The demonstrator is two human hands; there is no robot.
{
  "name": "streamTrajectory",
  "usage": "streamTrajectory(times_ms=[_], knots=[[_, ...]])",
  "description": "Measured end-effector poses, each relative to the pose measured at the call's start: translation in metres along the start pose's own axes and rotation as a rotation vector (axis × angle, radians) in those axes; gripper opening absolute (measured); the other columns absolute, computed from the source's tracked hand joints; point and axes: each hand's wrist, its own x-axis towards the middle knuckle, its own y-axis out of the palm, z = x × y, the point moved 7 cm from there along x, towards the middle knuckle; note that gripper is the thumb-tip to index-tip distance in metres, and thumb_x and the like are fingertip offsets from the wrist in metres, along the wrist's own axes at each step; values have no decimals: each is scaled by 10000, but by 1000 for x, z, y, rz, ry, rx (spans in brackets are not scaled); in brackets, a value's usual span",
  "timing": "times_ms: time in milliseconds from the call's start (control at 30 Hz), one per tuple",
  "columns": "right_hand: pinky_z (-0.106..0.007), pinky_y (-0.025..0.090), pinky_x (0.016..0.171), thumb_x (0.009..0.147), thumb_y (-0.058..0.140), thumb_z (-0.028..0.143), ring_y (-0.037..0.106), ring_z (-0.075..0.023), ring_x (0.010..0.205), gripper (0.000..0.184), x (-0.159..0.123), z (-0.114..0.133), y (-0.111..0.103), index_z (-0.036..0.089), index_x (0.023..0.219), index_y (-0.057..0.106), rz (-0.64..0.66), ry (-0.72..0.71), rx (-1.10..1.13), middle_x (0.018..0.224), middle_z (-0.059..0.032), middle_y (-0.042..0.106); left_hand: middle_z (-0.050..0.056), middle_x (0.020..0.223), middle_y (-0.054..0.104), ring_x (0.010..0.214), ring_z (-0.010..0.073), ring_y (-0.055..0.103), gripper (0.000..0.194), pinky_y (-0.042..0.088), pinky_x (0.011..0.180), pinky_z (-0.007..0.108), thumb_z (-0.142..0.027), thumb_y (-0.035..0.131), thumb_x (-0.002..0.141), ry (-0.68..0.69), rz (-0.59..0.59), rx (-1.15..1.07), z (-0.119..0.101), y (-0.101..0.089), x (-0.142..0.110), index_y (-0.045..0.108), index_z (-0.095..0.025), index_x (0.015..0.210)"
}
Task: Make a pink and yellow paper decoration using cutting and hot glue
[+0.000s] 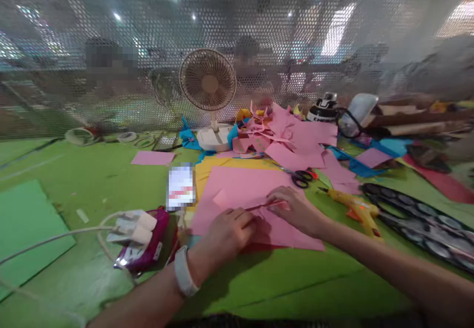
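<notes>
Over a large pink paper sheet (229, 182), a narrow folded piece of pink paper (263, 204) is held between both hands. My left hand (231, 232), with a pale band on its wrist, is closed on the near-left end of that piece, its fingers curled. From the right, my right hand (294, 209) pinches the other end between thumb and fingers. A small pink paper flap (221, 198) rises just left of the fingers. Yellow paper (207, 165) shows under the sheet's back edge.
Black-handled scissors (301, 177), a yellow glue gun (355, 207) and a black perforated tray (418, 219) lie to the right. Pink scraps (281, 135) heap behind. A fan (209, 84) stands at the back; left are a phone (180, 187), a power strip (159, 234) with cables and green paper (33, 229).
</notes>
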Motion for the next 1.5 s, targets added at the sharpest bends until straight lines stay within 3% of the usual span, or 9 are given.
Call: streamTrajectory(times_ms=[167,400,567,733,867,1067,1333,1500], knots=[[-385,430,850,814,622,265,540,-217,968,71,-12,-3,-2,228,831,680,31,-42,-16,1007,-62,605,95,956,637,919,203,582,216,495,747,344,-192,422,926,-15,-53,-59,0,-6,-1,587,-143,1058],[-364,439,840,811,630,237,537,-199,960,56,-13,-3,-3,233,833,682,13,-37,26,1003,-47,602,96,1035,605,938,237,565,215,498,787,404,-157,537,844,-124,22,-70,6,-9,4,589,-148,1052],[-369,443,839,823,617,234,537,-198,961,85,-15,-3,-2,247,866,689,-5,-80,7,1011,-43,611,106,1057,617,973,247,572,234,496,840,424,-163,542,834,-116,26,-62,5,-7,6,586,-122,1060],[-373,455,847,821,627,290,543,-199,967,155,-16,-2,-1,253,961,684,-4,-117,-37,1028,-47,614,151,1280,530,1163,258,501,336,458,942,432,-99,459,851,-89,22,-47,7,0,3,534,-95,1179],[-354,464,859,861,576,273,553,-187,967,162,-15,0,-4,244,977,686,-2,-158,-64,1026,-50,631,149,1309,518,1213,253,469,406,435,981,435,-241,427,920,-65,36,-101,5,-1,4,443,-93,1297],[-359,471,860,888,529,218,558,-200,985,188,-14,6,-6,216,975,696,27,-248,-163,1061,-76,644,218,1247,541,1109,343,532,555,478,889,496,-511,432,884,-109,80,-48,1,-2,4,557,-53,1172],[-357,481,847,902,500,218,561,-201,993,209,-16,8,-6,227,999,685,31,-255,-195,1087,-71,643,149,1260,520,1106,300,499,553,430,926,506,-532,390,894,-163,104,-156,10,-2,9,480,-138,1271],[-366,477,849,895,490,161,557,-202,1010,224,-17,6,-4,223,1015,668,16,-289,-245,1121,-70,635,153,1230,530,1084,296,498,565,432,912,490,-564,381,882,-166,88,-152,9,-4,11,524,-122,1204]])
